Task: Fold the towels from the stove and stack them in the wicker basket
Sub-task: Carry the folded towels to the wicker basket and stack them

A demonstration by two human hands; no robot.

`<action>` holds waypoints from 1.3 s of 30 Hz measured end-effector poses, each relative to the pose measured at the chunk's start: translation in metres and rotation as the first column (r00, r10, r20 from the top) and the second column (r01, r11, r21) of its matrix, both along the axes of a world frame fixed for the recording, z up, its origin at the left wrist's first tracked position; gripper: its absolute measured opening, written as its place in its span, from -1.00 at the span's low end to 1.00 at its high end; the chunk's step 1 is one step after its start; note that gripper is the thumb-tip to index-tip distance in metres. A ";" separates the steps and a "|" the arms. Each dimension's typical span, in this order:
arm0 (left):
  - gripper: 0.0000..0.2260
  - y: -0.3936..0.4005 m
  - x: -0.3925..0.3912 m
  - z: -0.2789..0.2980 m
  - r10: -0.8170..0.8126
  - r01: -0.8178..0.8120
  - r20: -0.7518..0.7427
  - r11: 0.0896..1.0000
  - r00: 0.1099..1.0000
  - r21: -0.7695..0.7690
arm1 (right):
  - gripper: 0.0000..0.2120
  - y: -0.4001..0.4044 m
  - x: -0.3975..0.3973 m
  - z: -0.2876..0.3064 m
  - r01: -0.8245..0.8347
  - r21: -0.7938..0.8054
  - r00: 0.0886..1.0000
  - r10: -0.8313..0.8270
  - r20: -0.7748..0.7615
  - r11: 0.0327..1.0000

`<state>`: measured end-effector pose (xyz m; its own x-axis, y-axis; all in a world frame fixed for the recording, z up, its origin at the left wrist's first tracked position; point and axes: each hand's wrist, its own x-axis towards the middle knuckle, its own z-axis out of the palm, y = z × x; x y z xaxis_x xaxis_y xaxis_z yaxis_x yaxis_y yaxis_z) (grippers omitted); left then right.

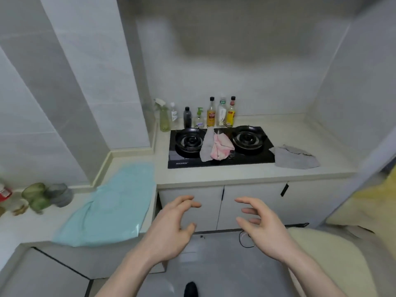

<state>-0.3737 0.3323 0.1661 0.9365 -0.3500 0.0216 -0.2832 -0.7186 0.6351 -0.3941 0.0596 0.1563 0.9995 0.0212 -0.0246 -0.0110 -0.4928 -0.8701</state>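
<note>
Currently, towels on stove: a grey towel and a pink-and-white towel are seen crumpled together on the black stove, between its two burners; the pink one lies partly over the grey one's right side
Towel beside stove: another grey towel is laid rumpled on the counter, just right of the stove's right edge
Blue cloth: a light blue cloth is spread over the lower counter at the near left, its near edge hanging past the rim
Left hand: held in the air in front of the cabinet doors, fingers spread and loosely bent, nothing gripped
Right hand: held likewise to the right, fingers apart and slightly curved, nothing gripped
Bottles: a row is stood against the far wall behind the stove
Hard to make out: the green and grey items at the far left are blurred; a pale yellow shape at the right edge is cut off and cannot be identified; bottle labels cannot be read
</note>
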 end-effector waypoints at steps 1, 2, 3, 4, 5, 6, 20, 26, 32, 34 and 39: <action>-0.63 -0.008 0.018 -0.001 -0.022 0.022 -0.008 1.000 1.000 0.004 | -0.62 -0.007 0.013 -0.003 0.016 -0.007 1.000 -0.016 -0.001 1.000; -0.63 -0.016 0.035 -0.002 -0.039 0.039 -0.018 0.999 0.999 0.007 | -0.62 -0.013 0.025 -0.005 0.029 -0.012 1.000 -0.029 -0.003 1.000; -0.63 -0.022 0.053 -0.003 -0.051 0.051 -0.025 0.999 0.998 0.010 | -0.62 -0.019 0.038 -0.006 0.043 -0.016 0.999 -0.043 -0.009 0.999; -0.63 -0.028 0.070 -0.003 -0.057 0.058 -0.029 0.998 0.998 0.013 | -0.63 -0.024 0.051 -0.007 0.058 -0.017 0.998 -0.058 -0.019 0.998; -0.64 -0.033 0.086 -0.003 -0.061 0.061 -0.032 0.998 0.998 0.006 | -0.63 -0.028 0.064 -0.007 0.071 -0.016 0.997 -0.072 -0.031 0.997; -0.64 -0.037 0.101 -0.003 -0.067 0.067 -0.035 0.998 0.997 -0.004 | -0.62 -0.032 0.077 -0.008 0.083 -0.015 0.996 -0.084 -0.039 0.996; -0.62 -0.092 0.255 -0.038 -0.201 0.207 -0.087 0.976 0.976 0.067 | -0.64 -0.088 0.209 -0.031 0.216 -0.036 0.971 -0.219 -0.101 0.976; -0.60 -0.145 0.295 -0.042 -0.205 0.210 -0.119 0.977 0.971 0.030 | -0.66 -0.145 0.264 -0.054 0.218 -0.044 0.961 -0.222 -0.167 0.975; -0.58 -0.223 0.350 -0.046 -0.187 0.198 -0.164 0.979 0.968 0.052 | -0.67 -0.230 0.329 -0.087 0.182 -0.054 0.946 -0.189 -0.263 0.982; -0.57 -0.250 0.370 -0.045 -0.183 0.195 -0.171 0.979 0.968 0.061 | -0.66 -0.265 0.350 -0.102 0.180 -0.113 0.938 -0.205 -0.281 0.977; -0.58 -0.301 0.406 -0.044 -0.118 0.135 -0.172 0.987 0.978 0.089 | -0.58 -0.344 0.400 -0.140 0.114 -0.269 0.915 -0.207 -0.348 0.956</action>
